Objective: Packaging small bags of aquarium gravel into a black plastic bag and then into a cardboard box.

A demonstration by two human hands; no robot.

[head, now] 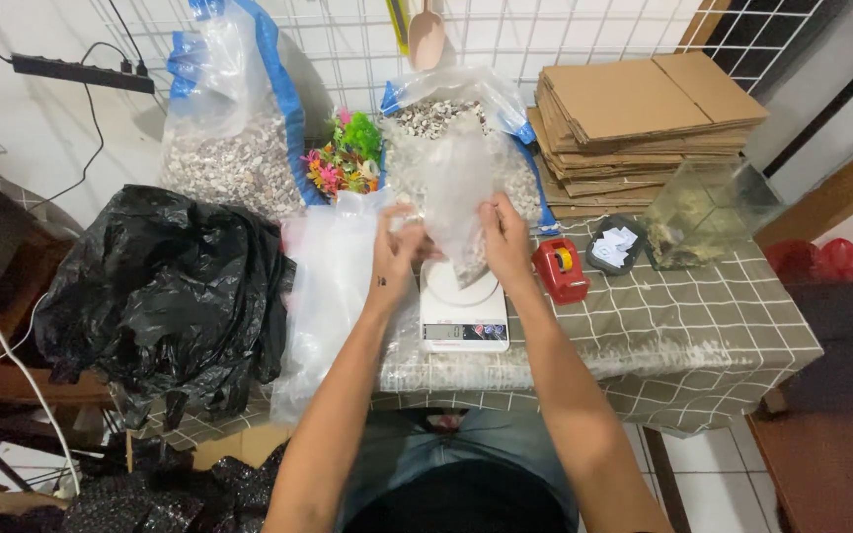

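Observation:
Both hands hold a small clear plastic bag (458, 212) with a little gravel in its bottom, just above a white kitchen scale (463, 314). My left hand (394, 249) pinches the bag's left edge. My right hand (505, 240) grips its right edge. The bag's lower tip hangs over the scale's round platform. The scale sits on a table with a grey checked cloth (683, 316).
Two big clear sacks of gravel (234, 158) (426, 118) stand behind, with colourful plastic plants (346, 158) between them. A black plastic bag (165, 291) lies left, clear bags (333, 296) beside it. A red tape dispenser (560, 268), small black tray (614, 245), glass tank (708, 207) and flat cardboard stack (644, 114) are right.

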